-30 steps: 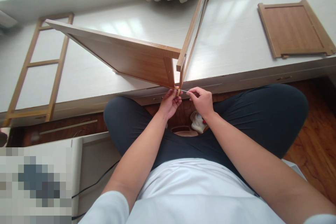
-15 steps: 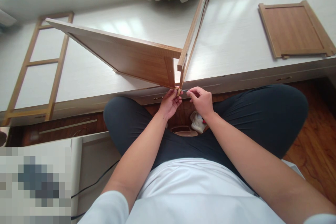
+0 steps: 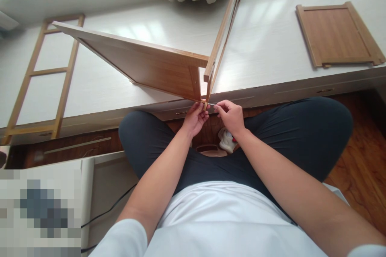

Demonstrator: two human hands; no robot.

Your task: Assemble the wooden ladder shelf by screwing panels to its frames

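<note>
A large wooden panel [image 3: 144,64] stands tilted on the white platform, and its near corner meets an upright wooden frame [image 3: 224,28]. My left hand [image 3: 195,117] pinches the bottom corner of that joint. My right hand [image 3: 230,115] is closed on a thin metal tool [image 3: 211,104] whose tip points into the same corner. I sit cross-legged in dark trousers, both hands just above the platform's front edge.
A ladder-like wooden frame [image 3: 42,76] lies flat at the left of the white platform [image 3: 265,44]. A smaller wooden panel [image 3: 337,34] lies at the far right. A small white bag with red [image 3: 227,139] rests between my legs. Wooden floor [image 3: 362,160] shows at the right.
</note>
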